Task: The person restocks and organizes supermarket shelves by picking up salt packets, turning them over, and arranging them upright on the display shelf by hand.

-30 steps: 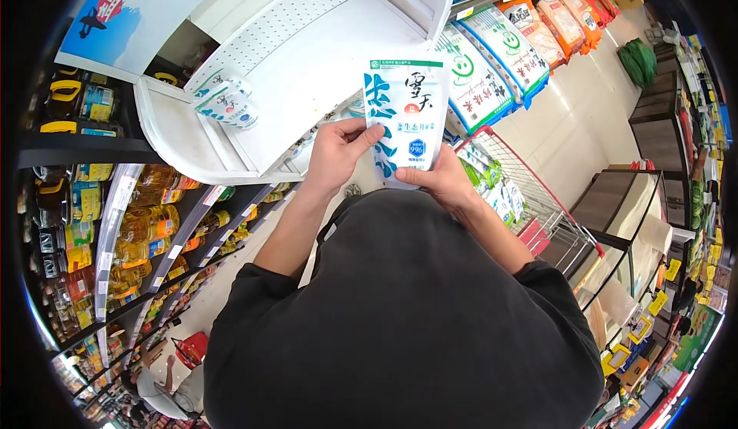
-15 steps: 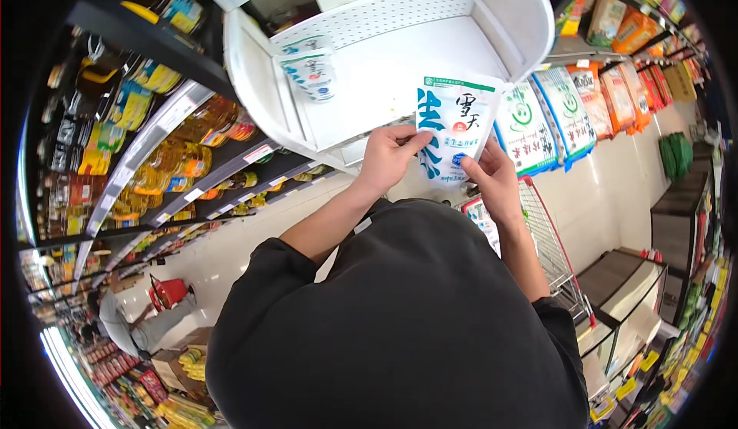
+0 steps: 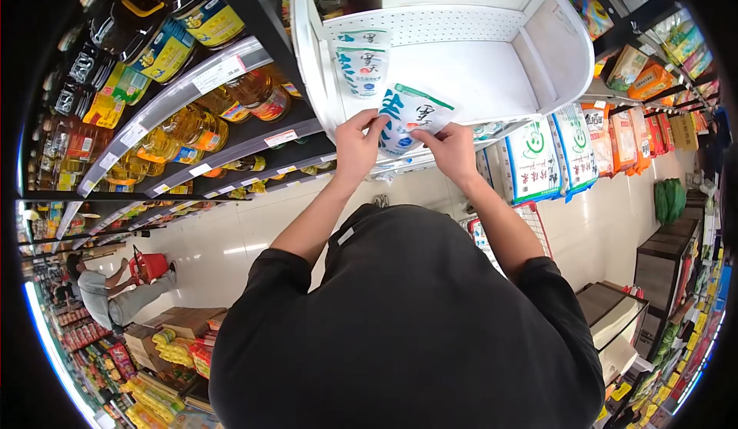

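- From my feed, the left hand (image 3: 360,144) pinches a white, blue-lettered plastic pouch (image 3: 403,131), upper centre.
- The right hand (image 3: 453,152) grips its right side.
- Similar pouches (image 3: 361,75) sit in a white, curved-sided display bin (image 3: 477,79).

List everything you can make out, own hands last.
held packet: one, white, green and blue, between both hands
display shelf: one, white, ahead
display packets: at least two, similar colours, shelf's left end
bottles: many, mostly golden, left racks
sacks: at least two, white, right
orange bags: several, orange, past sacks
cart: one, red rim, right
other person: one, grey clothing, lower left
basket: one, red, with that person
boxes: several, brown, lower left
shirt: one, black, lower centre
left hand: one, bare, on held packet
right hand: one, bare, on held packet
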`<action>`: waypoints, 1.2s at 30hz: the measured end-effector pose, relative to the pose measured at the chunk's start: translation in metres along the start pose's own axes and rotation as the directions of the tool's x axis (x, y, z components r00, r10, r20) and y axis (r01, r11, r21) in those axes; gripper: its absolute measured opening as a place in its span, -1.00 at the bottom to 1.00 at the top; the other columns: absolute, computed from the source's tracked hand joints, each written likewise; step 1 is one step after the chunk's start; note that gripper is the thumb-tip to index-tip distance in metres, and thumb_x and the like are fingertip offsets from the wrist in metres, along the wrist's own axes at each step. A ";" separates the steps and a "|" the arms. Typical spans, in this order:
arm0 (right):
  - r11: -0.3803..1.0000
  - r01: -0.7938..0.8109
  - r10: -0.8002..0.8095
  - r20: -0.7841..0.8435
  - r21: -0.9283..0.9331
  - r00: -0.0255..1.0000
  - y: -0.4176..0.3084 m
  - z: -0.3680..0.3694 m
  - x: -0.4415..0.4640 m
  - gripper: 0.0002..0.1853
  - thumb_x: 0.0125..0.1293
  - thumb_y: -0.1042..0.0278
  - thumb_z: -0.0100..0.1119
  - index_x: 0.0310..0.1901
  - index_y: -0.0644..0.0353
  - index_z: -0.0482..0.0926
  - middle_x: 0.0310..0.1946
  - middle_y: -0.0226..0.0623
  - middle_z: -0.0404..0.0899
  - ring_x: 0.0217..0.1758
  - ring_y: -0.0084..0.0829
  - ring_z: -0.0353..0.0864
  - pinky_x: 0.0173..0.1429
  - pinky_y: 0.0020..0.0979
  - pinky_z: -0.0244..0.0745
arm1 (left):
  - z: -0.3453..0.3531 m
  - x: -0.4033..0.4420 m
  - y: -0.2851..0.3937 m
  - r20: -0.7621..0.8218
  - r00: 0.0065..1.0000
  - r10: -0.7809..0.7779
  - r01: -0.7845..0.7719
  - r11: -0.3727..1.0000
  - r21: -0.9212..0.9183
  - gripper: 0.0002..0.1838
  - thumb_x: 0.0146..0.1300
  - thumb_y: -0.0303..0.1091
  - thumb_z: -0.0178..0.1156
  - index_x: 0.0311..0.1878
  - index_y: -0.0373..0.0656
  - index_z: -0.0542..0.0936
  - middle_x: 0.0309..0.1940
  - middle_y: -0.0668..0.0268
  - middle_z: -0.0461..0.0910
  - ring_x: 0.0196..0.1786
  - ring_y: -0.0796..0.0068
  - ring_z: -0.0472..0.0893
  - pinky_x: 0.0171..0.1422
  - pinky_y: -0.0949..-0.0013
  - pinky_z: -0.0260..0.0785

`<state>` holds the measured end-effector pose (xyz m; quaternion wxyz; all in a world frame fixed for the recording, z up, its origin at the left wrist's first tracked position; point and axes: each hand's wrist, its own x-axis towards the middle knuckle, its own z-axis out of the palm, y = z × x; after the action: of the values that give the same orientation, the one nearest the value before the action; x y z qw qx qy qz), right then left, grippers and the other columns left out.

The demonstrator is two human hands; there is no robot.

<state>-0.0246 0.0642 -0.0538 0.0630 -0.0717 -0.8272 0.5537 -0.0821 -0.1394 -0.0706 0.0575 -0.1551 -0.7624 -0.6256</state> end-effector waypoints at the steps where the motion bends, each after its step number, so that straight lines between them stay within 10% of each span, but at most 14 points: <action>1: 0.999 0.018 -0.020 -0.040 -0.051 0.999 0.001 0.007 0.007 -0.81 0.35 0.44 0.54 -0.06 0.30 0.86 -0.39 -0.21 0.86 -0.38 -0.57 0.76 -0.26 -0.45 0.60 | 0.000 0.001 -0.006 -0.022 0.998 -0.065 0.064 0.998 -0.017 -0.77 0.41 -0.43 0.42 0.02 -0.39 0.72 -0.28 0.02 0.78 -0.28 0.28 0.71 -0.11 0.27 0.51; 3: 0.989 0.078 -0.087 -0.068 -0.128 0.994 0.018 0.024 0.026 -0.82 0.36 0.45 0.53 -0.05 0.30 0.86 -0.39 -0.17 0.85 -0.38 -0.53 0.79 -0.25 -0.44 0.62 | -0.006 -0.003 -0.012 0.027 0.997 -0.075 0.075 0.997 -0.002 -0.52 0.46 -0.40 0.37 0.37 -0.35 0.56 0.13 -0.08 0.73 0.15 0.11 0.75 0.25 0.19 0.53; 7: 0.974 0.122 -0.154 -0.161 -0.192 0.975 0.033 0.055 0.055 -0.82 0.38 0.47 0.49 -0.03 0.29 0.85 -0.38 -0.09 0.84 -0.38 -0.44 0.84 -0.21 -0.42 0.65 | -0.017 -0.019 0.024 -0.115 0.986 0.123 -0.109 0.987 0.117 -0.42 0.48 -0.37 0.39 0.48 -0.32 0.48 0.42 -0.04 0.59 0.35 0.17 0.67 0.44 0.14 0.48; 9: 0.967 0.133 -0.172 -0.170 -0.219 0.970 0.034 0.062 0.059 -0.80 0.39 0.47 0.48 0.00 0.29 0.84 -0.36 -0.08 0.85 -0.39 -0.49 0.79 -0.22 -0.41 0.62 | -0.035 -0.027 0.043 0.119 0.979 0.166 -0.187 0.963 0.194 -0.33 0.42 -0.38 0.44 0.53 -0.25 0.43 0.50 -0.03 0.50 0.43 0.07 0.63 0.51 0.05 0.46; 15: 0.977 0.128 -0.150 -0.124 -0.169 0.981 0.043 0.084 0.076 -0.83 0.39 0.47 0.48 -0.03 0.26 0.86 -0.32 -0.01 0.84 -0.38 -0.44 0.78 -0.22 -0.38 0.61 | -0.076 -0.035 0.032 0.344 0.938 0.037 -0.091 0.986 0.142 -0.61 0.42 -0.38 0.43 0.24 -0.27 0.63 0.28 0.06 0.66 0.23 0.13 0.75 0.32 0.16 0.57; 29: 0.945 0.327 -0.310 0.245 -0.031 0.919 0.058 0.057 0.124 -0.77 0.39 0.38 0.46 0.02 0.24 0.83 -0.17 -0.02 0.84 -0.19 -0.05 0.83 -0.08 -0.22 0.69 | -0.039 -0.010 0.050 0.227 0.974 0.003 -0.072 0.952 0.296 -0.76 0.34 -0.53 0.45 0.06 -0.26 0.72 0.07 0.15 0.75 -0.04 0.18 0.78 0.12 0.15 0.61; 31: 0.942 0.331 -0.304 0.289 -0.048 0.908 0.064 0.047 0.129 -0.73 0.41 0.43 0.45 0.10 0.27 0.79 -0.11 -0.03 0.84 -0.17 -0.13 0.86 -0.05 -0.25 0.71 | -0.029 0.006 0.064 0.140 0.940 0.311 -0.335 0.767 0.547 -0.71 0.31 -0.57 0.43 0.09 -0.26 0.71 0.16 0.16 0.71 0.14 0.10 0.73 0.23 0.07 0.57; 36: 0.970 0.242 -0.235 0.169 -0.024 0.957 0.074 0.028 0.140 -0.65 0.41 0.45 0.43 0.20 0.28 0.72 0.06 -0.01 0.80 -0.05 -0.10 0.85 0.04 -0.21 0.76 | -0.010 0.061 0.081 0.227 0.893 0.388 -0.406 0.479 0.778 -0.51 0.24 -0.58 0.42 0.27 -0.25 0.63 0.19 0.18 0.68 0.31 0.10 0.64 0.39 -0.04 0.48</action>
<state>-0.1635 0.0932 -0.1293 0.0592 0.0732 -0.8442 0.5277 -0.1160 -0.1258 0.0247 0.2567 -0.2896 -0.9051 -0.1763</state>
